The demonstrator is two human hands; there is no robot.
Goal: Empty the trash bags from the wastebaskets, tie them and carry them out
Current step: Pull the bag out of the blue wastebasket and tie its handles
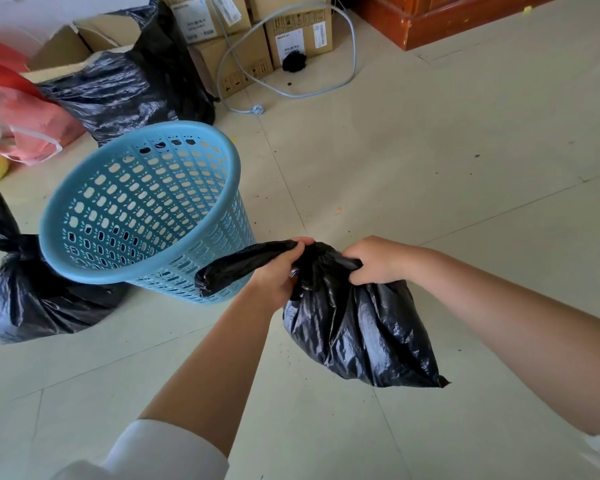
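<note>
A black trash bag [361, 330] hangs above the tiled floor, held by both hands at its gathered top. My left hand [279, 271] grips one twisted strand of the bag's mouth, which sticks out to the left. My right hand [374, 259] grips the other side of the gathered top. A light blue perforated wastebasket [146, 202] stands just left of the hands with no bag inside. A tied black bag [39, 299] sits on the floor at the basket's left side.
A large black bag [129, 84] lies behind the basket beside cardboard boxes [250, 60] and a grey cable [343, 81]. Red and pink plastic bags [21, 116] lie at far left. A wooden cabinet base [465, 19] stands at the back right.
</note>
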